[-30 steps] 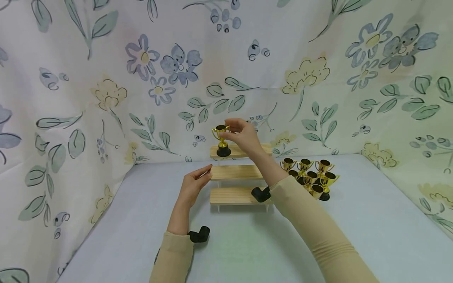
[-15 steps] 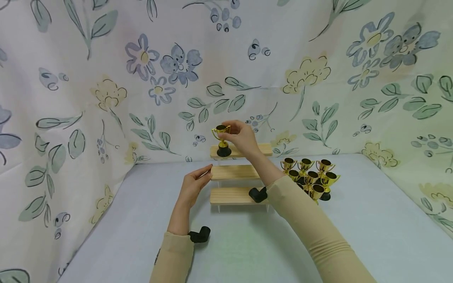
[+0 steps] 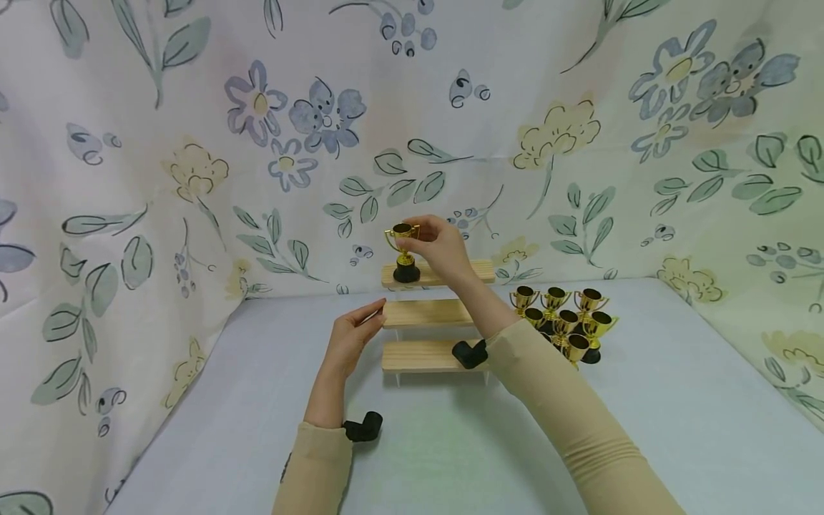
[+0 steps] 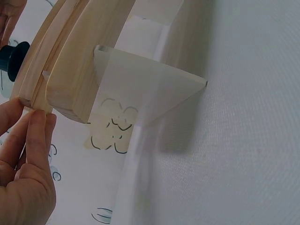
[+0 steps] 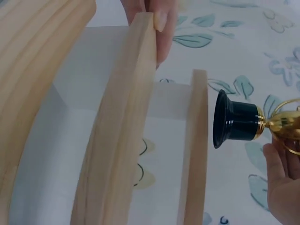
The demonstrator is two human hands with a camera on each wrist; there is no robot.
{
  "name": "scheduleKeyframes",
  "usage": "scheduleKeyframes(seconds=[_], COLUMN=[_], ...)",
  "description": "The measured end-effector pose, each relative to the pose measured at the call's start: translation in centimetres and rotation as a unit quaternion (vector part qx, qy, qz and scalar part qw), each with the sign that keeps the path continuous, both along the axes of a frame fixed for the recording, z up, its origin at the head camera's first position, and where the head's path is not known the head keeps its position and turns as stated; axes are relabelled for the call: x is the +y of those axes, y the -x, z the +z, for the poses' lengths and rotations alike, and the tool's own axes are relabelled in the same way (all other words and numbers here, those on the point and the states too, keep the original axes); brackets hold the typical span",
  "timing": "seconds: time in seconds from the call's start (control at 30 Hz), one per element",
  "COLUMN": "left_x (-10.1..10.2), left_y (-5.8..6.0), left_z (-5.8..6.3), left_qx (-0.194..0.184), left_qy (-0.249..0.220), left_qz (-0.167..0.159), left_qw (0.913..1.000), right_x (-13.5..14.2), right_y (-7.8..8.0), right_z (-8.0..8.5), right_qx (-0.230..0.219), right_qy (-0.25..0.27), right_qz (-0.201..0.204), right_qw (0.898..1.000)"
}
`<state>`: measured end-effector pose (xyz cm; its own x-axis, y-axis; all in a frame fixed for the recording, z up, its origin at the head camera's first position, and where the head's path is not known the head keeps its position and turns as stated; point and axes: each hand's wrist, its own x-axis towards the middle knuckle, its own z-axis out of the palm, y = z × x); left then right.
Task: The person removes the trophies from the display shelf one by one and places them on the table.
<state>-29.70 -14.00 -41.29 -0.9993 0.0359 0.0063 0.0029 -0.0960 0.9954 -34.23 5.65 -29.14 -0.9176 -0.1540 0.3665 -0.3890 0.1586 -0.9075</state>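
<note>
A small gold trophy cup [image 3: 403, 243] with two handles and a black base stands upright at the left end of the top wooden shelf [image 3: 450, 275]. My right hand [image 3: 440, 247] pinches it by the cup from the right side. In the right wrist view the trophy's black base [image 5: 239, 117] shows right by the top shelf's board [image 5: 197, 140]. With thumb and fingers, my left hand [image 3: 350, 336] grips the left end of the middle shelf [image 3: 428, 313]. The left wrist view shows those fingertips [image 4: 37, 124] at the board's end.
Several more gold trophies [image 3: 566, 322] stand grouped to the right of the three-step stand, partly behind my right forearm. The lowest shelf [image 3: 418, 356] rests on clear supports [image 4: 140, 79] on the white tabletop [image 3: 270, 400]. Floral cloth [image 3: 290, 236] hangs behind.
My right wrist has shifted slightly left, while its fingers stay on the trophy at the top shelf's left end. The left hand holds its place on the middle shelf.
</note>
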Motion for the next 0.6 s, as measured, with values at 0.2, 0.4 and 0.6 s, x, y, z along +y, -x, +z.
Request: scheduleKeyframes(seconds=[0.2, 0.4, 0.6], left_x=[0.0, 0.0, -0.1], left_y=[0.0, 0.0, 0.0], left_z=[0.1, 0.1, 0.0], left_qx=[-0.002, -0.004, -0.003], left_qy=[0.002, 0.01, 0.011], left_qz=[-0.003, -0.003, -0.005], left_qw=[1.0, 0.9999, 0.9999], right_x=[0.8, 1.7, 2.8], right_y=[-0.7, -1.2, -1.9], right_z=[0.7, 0.8, 0.9], right_qx=[-0.008, 0.003, 0.012], right_qy=[-0.002, 0.007, 0.02], right_qz=[-0.009, -0.007, 0.002], right_qw=[1.0, 1.0, 1.0])
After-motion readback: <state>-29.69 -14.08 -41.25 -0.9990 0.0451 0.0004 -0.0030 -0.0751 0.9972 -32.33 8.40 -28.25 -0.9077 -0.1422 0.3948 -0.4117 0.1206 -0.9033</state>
